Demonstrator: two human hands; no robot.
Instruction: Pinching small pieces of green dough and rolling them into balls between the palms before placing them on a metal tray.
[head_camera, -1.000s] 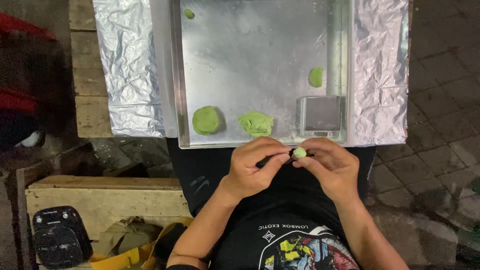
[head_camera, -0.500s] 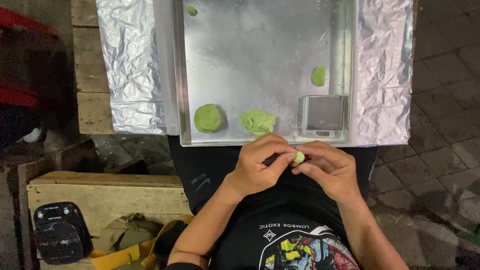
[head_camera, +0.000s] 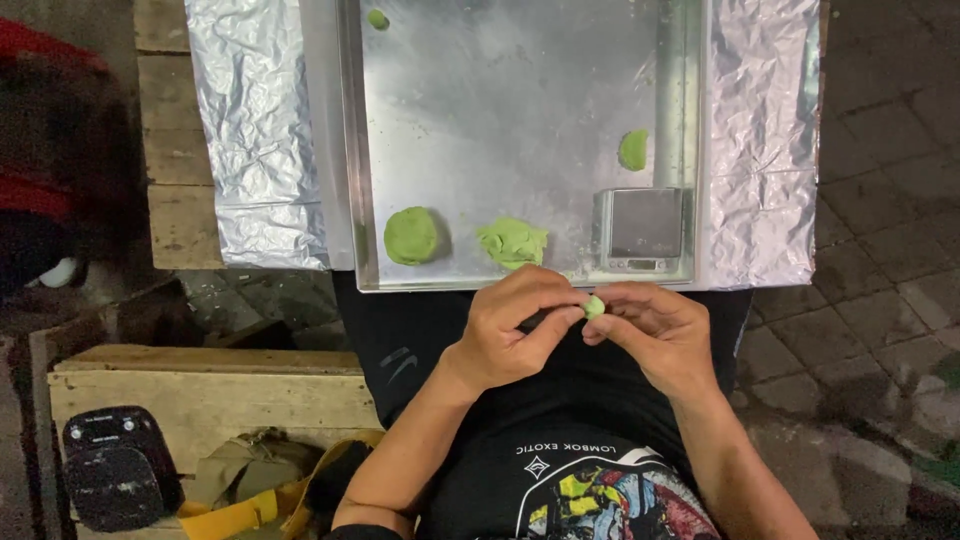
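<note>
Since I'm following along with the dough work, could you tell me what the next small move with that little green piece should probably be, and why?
Probably keep rolling the small green dough piece between the fingertips until it is round. Both the left hand and right hand pinch it together above the lap, short of the metal tray, where a flattened disc and a rough lump already lie beside the small scale.

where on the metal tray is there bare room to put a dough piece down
The widest bare stretch is the middle of the metal tray, bordered by the tiny green bit at the far left corner and the small flat piece near the right wall. The near edge is crowded: round green disc, ragged lump and small scale sit in a row.
</note>
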